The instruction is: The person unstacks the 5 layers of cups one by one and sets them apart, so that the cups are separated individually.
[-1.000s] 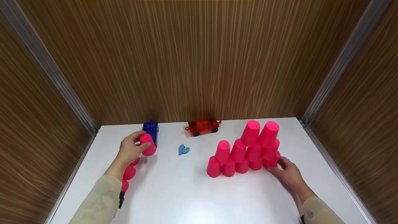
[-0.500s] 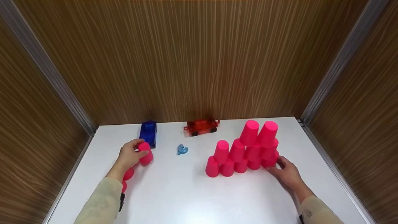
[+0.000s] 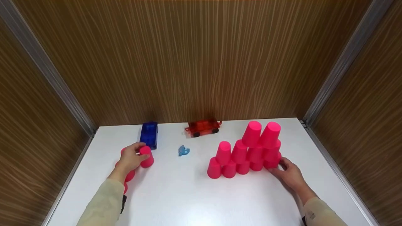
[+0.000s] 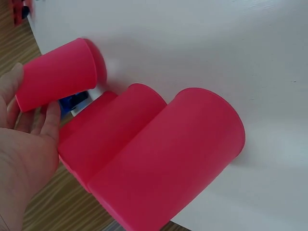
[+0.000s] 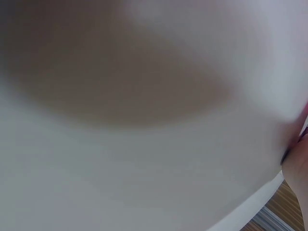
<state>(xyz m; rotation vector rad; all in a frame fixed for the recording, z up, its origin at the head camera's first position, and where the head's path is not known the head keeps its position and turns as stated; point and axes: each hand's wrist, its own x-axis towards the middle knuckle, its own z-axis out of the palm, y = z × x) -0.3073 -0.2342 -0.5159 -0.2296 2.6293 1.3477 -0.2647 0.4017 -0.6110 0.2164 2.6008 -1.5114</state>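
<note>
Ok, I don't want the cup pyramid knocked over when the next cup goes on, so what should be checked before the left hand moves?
1. Left hand has a firm grip on the single pink cup: ok, fingers and thumb curl round it.
2. Held cup is upside down like the stacked ones: ok, closed end up.
3. Cup pyramid standing: ok, tiers upright, though the top looks unfinished.
4. Right hand steadies the base: ok, fingertips touch the end cup of the bottom row.
5. Path across the white table is free: not ok, a small blue toy lies between.
6. Spare cups by the left wrist lie still: cannot tell.
</note>
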